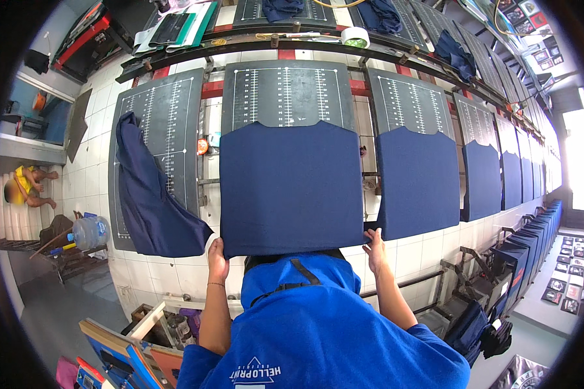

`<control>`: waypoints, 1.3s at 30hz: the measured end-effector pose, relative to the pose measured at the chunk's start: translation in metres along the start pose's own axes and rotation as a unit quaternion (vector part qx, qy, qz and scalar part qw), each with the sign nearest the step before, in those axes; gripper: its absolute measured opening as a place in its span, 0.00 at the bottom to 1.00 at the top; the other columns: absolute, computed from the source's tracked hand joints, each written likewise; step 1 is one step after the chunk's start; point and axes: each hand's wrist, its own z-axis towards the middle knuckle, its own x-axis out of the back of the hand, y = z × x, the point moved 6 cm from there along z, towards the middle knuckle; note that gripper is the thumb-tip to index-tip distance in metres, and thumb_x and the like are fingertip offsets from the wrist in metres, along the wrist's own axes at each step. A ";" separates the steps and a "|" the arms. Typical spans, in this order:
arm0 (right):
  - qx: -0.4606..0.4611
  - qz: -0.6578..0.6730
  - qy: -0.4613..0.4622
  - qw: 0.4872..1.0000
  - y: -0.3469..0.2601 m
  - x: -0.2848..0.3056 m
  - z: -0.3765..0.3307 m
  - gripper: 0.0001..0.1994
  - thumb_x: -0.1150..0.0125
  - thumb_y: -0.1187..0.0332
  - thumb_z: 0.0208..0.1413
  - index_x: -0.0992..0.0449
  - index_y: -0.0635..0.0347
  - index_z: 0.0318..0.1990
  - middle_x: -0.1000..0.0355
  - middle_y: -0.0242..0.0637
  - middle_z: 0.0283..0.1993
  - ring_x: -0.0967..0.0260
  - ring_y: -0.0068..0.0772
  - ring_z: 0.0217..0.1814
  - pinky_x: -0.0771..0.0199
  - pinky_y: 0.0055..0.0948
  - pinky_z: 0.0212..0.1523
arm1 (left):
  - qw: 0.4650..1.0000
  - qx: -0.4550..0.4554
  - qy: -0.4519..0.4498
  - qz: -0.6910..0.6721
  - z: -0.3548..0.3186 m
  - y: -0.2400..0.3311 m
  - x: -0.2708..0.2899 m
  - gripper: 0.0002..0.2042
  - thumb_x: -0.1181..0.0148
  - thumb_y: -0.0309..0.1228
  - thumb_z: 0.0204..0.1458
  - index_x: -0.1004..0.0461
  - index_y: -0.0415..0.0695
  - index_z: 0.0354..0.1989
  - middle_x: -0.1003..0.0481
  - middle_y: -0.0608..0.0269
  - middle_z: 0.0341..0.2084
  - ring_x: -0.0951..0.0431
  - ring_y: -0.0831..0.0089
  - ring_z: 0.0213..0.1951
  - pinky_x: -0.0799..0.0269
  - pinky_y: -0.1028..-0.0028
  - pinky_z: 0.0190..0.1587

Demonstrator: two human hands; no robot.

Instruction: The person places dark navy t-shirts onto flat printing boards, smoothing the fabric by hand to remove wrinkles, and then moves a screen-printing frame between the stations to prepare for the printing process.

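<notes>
A navy fabric panel (291, 188) with a cut neckline lies smooth over the lower part of a dark grey printing board (289, 91) marked with white rulers. My left hand (218, 260) pinches the panel's near left corner. At the near right corner my right hand (375, 253) has its fingers closed on the edge. On the board to the left, a second navy fabric piece (146, 201) lies bunched and folded. To the right, another navy panel (414, 181) is spread flat on its own board.
Further boards with navy panels (482, 178) run off to the right. Behind is a rail with a roll of tape (355, 37) and more boards. A water jug (89, 233) stands at the left, near a seated person (29, 185). Framed screens (120, 353) lean at lower left.
</notes>
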 end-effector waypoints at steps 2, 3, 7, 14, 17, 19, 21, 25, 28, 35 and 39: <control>0.016 -0.030 0.002 0.999 -0.012 -0.004 0.001 0.39 0.62 0.39 0.70 0.43 0.67 0.72 0.42 0.52 0.74 0.50 0.47 0.78 0.48 0.49 0.73 | 1.000 0.004 0.023 -0.013 -0.003 0.005 -0.008 0.15 0.53 0.37 0.71 0.25 0.38 0.46 0.21 0.60 0.43 0.21 0.72 0.45 0.26 0.72 0.54; 0.089 -0.105 0.024 0.990 -0.024 -0.007 0.002 0.37 0.61 0.42 0.71 0.43 0.68 0.71 0.42 0.53 0.73 0.50 0.49 0.78 0.48 0.48 0.73 | 0.999 0.004 0.029 -0.014 -0.004 0.008 -0.010 0.15 0.54 0.37 0.71 0.25 0.38 0.46 0.21 0.60 0.43 0.21 0.73 0.45 0.26 0.72 0.54; 0.363 -0.368 0.114 0.848 -0.106 -0.069 -0.025 0.30 0.44 0.62 0.65 0.41 0.70 0.69 0.46 0.58 0.74 0.51 0.59 0.77 0.53 0.49 0.76 | 0.999 -0.002 0.042 -0.011 -0.006 0.009 -0.008 0.15 0.54 0.37 0.71 0.25 0.38 0.46 0.21 0.60 0.43 0.21 0.73 0.45 0.26 0.72 0.54; 0.578 -0.619 -0.157 0.508 -0.181 -0.244 -0.021 0.37 0.49 0.41 0.63 0.40 0.55 0.72 0.49 0.47 0.77 0.57 0.53 0.81 0.60 0.53 0.78 | 0.999 -0.010 0.035 -0.036 -0.005 0.010 -0.004 0.15 0.54 0.36 0.71 0.25 0.37 0.46 0.21 0.61 0.43 0.21 0.74 0.46 0.27 0.73 0.55; 0.592 -0.560 -0.020 0.579 -0.237 -0.279 0.038 0.39 0.50 0.42 0.63 0.43 0.61 0.72 0.46 0.45 0.77 0.56 0.52 0.80 0.59 0.51 0.78 | 0.999 -0.003 0.028 0.015 -0.003 0.029 -0.023 0.15 0.54 0.35 0.71 0.25 0.37 0.45 0.21 0.62 0.43 0.22 0.74 0.46 0.28 0.73 0.55; 0.575 -0.555 -0.004 0.601 -0.230 -0.299 0.024 0.38 0.48 0.43 0.62 0.41 0.61 0.71 0.45 0.46 0.76 0.53 0.51 0.79 0.58 0.52 0.78 | 0.998 0.006 0.063 0.018 -0.008 0.023 -0.009 0.14 0.54 0.36 0.71 0.25 0.39 0.43 0.21 0.63 0.42 0.23 0.77 0.45 0.28 0.77 0.51; 0.561 -0.632 -0.182 0.503 -0.177 -0.312 -0.061 0.41 0.45 0.39 0.59 0.40 0.61 0.71 0.43 0.44 0.75 0.49 0.48 0.78 0.52 0.50 0.76 | 0.995 -0.013 0.079 0.053 -0.008 0.001 0.026 0.15 0.54 0.37 0.71 0.25 0.40 0.42 0.22 0.64 0.41 0.24 0.79 0.44 0.29 0.78 0.48; 0.599 -0.558 -0.404 0.408 -0.106 -0.283 -0.089 0.42 0.41 0.39 0.55 0.38 0.59 0.69 0.42 0.42 0.74 0.47 0.45 0.78 0.50 0.50 0.76 | 0.974 0.021 0.168 0.151 -0.035 -0.011 0.041 0.16 0.53 0.42 0.70 0.26 0.41 0.41 0.24 0.64 0.36 0.23 0.73 0.44 0.28 0.72 0.46; 0.607 -0.591 -0.253 0.466 -0.196 -0.327 -0.028 0.41 0.42 0.41 0.56 0.39 0.60 0.70 0.44 0.45 0.75 0.52 0.47 0.79 0.55 0.50 0.77 | 0.964 0.042 0.170 0.202 -0.061 -0.031 0.053 0.15 0.53 0.41 0.69 0.27 0.42 0.45 0.22 0.60 0.40 0.22 0.70 0.43 0.26 0.70 0.44; 0.583 -0.580 -0.261 0.505 -0.155 -0.405 -0.095 0.41 0.45 0.41 0.60 0.41 0.65 0.70 0.44 0.49 0.75 0.50 0.50 0.78 0.53 0.49 0.77 | 0.956 0.049 0.182 0.224 -0.072 -0.038 0.034 0.16 0.53 0.41 0.69 0.27 0.41 0.44 0.22 0.58 0.43 0.22 0.70 0.43 0.27 0.69 0.45; 0.646 -0.476 -0.415 0.430 -0.052 -0.329 -0.126 0.42 0.42 0.40 0.57 0.40 0.62 0.70 0.44 0.49 0.75 0.50 0.47 0.79 0.53 0.47 0.77 | 0.954 0.046 0.203 0.216 -0.093 -0.033 0.047 0.16 0.53 0.41 0.69 0.27 0.39 0.47 0.21 0.57 0.44 0.22 0.69 0.44 0.26 0.68 0.46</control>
